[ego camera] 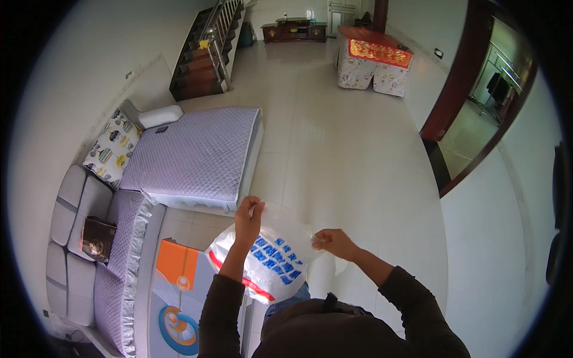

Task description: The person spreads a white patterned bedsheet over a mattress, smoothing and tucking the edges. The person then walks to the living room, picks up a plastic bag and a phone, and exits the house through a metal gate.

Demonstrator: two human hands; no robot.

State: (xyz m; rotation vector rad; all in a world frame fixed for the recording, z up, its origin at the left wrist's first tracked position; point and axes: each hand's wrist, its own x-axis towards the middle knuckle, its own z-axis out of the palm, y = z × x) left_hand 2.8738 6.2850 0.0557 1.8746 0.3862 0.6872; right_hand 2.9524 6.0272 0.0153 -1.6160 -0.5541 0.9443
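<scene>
A translucent white plastic bag (268, 264) hangs in front of my body, spread between my two hands. Blue writing covers its middle, and a red stripe runs near its lower edge. My left hand (249, 221) pinches the bag's upper left edge between thumb and fingers. On the other side, my right hand (335, 243) grips its upper right edge with curled fingers. I cannot tell whether anything is inside the bag.
A grey sectional sofa with a quilted lilac cover (192, 156) stands on the left, a patterned cushion (114, 147) and a dark bag-like item (97, 239) on it. Nearby is a colourful table (172, 295). Stairs (199, 67), a cloth-covered table (374, 60) and a doorway (479, 103) lie farther off.
</scene>
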